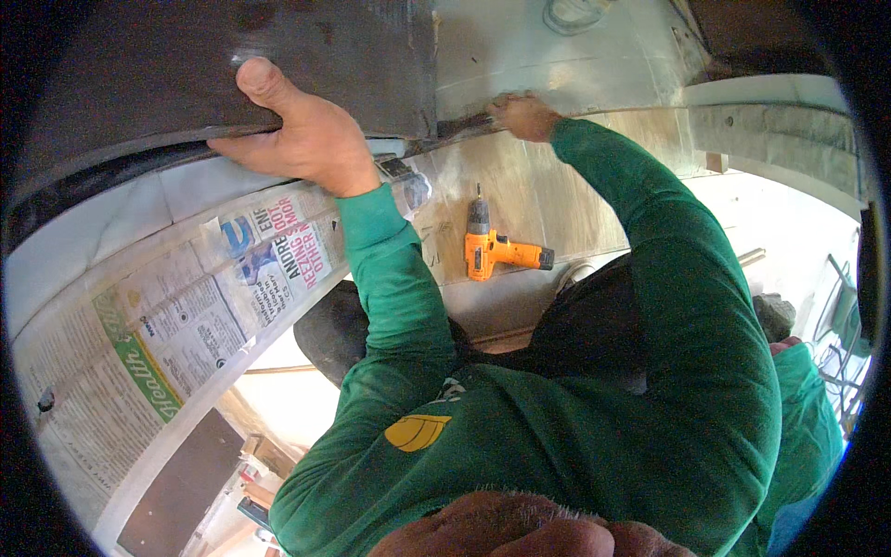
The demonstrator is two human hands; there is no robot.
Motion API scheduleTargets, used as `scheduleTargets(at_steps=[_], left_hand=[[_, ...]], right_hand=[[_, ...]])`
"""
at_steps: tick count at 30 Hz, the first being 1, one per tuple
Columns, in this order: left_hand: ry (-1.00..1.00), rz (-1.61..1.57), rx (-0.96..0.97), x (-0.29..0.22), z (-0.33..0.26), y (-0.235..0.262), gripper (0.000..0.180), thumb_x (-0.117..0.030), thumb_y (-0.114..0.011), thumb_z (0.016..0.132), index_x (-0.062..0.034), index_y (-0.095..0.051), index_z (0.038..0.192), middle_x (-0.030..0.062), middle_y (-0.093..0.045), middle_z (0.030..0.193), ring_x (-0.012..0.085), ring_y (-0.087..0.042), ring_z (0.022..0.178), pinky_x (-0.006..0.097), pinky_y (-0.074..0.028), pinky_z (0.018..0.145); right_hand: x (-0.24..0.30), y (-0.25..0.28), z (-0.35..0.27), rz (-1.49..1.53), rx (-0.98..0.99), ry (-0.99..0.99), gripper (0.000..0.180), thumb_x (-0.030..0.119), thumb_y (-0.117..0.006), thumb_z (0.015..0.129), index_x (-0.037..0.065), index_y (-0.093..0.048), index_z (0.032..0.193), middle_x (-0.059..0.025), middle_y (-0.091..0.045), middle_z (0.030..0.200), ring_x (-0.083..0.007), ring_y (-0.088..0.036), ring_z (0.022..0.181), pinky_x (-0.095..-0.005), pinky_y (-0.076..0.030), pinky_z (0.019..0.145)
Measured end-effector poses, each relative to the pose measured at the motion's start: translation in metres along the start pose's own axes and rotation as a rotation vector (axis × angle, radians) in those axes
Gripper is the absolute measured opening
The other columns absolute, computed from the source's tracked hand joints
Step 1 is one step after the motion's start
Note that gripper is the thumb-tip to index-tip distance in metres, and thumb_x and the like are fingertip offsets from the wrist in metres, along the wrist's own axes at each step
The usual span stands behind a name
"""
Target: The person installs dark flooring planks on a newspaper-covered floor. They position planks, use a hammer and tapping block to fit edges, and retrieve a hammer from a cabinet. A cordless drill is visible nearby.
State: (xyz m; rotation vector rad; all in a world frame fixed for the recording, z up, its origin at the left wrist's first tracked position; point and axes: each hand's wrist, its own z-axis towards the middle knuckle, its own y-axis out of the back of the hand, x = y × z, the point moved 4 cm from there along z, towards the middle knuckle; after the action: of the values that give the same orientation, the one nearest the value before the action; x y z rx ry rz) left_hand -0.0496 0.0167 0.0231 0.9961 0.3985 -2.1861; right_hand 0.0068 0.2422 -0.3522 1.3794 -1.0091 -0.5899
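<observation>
My left hand (311,139) is at the lower edge of a dark brown panel (353,65). Its thumb points up and stands apart from the fingers, which lie stretched along the panel's edge. To the right, my right hand (524,116) has its fingers curled at the foot of a pale grey-white panel (557,60), near the joint with the dark one. Whatever those fingers pinch is hidden. Below and between the hands, an orange and black cordless drill (492,251) lies on its side on a wood-patterned board (575,195), its bit pointing away from me.
Newspaper sheets (186,316) cover a curved ledge on the left. A small dark object (405,176) sits beside my left wrist. At the right are a grey stone-like lump (773,316) and a person's green sleeve (803,418). A coil (571,14) shows at the top.
</observation>
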Motion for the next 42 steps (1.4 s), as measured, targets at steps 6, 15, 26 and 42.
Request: scheduleTargets(at_steps=[6,15,26,42], left_hand=[[-0.015,0.183,-0.042,0.01,0.02,0.006,0.107,-0.068,-0.07,0.089,0.0235,-0.039,0.135,0.0395,-0.052,0.134,0.0438,-0.055,0.121,0.046,-0.041,0.109],[-0.021,0.064,0.019,0.007,0.017,0.006,0.108,-0.069,-0.066,0.092,0.0227,-0.035,0.14,0.0382,-0.05,0.137,0.0402,-0.055,0.123,0.045,-0.042,0.11],[-0.018,0.148,0.049,0.013,0.006,0.017,0.107,-0.07,-0.062,0.094,0.0223,-0.033,0.142,0.0401,-0.048,0.137,0.0424,-0.054,0.125,0.046,-0.041,0.11],[0.043,0.082,-0.024,0.01,0.002,0.025,0.109,-0.062,-0.069,0.092,0.0232,-0.028,0.146,0.0461,-0.036,0.146,0.0474,-0.04,0.14,0.047,-0.026,0.123]], right_hand=[[0.031,0.009,0.04,0.145,0.156,-0.203,0.044,0.02,-0.056,0.098,0.006,-0.052,0.139,-0.0181,-0.057,0.139,-0.0401,-0.054,0.131,-0.0672,-0.047,0.1],[0.03,0.021,0.034,0.147,0.127,-0.198,0.034,0.021,-0.058,0.098,0.007,-0.057,0.129,-0.0155,-0.058,0.134,-0.0362,-0.057,0.127,-0.0642,-0.051,0.098],[0.045,0.018,0.054,0.158,0.113,-0.202,0.029,0.021,-0.053,0.101,0.005,-0.061,0.123,-0.0157,-0.062,0.127,-0.0371,-0.062,0.121,-0.0616,-0.054,0.095],[0.08,0.034,0.106,0.7,0.027,-0.738,0.047,0.041,-0.062,0.097,0.0,-0.072,0.119,-0.0247,-0.071,0.12,-0.0435,-0.067,0.113,-0.0516,-0.054,0.093]])
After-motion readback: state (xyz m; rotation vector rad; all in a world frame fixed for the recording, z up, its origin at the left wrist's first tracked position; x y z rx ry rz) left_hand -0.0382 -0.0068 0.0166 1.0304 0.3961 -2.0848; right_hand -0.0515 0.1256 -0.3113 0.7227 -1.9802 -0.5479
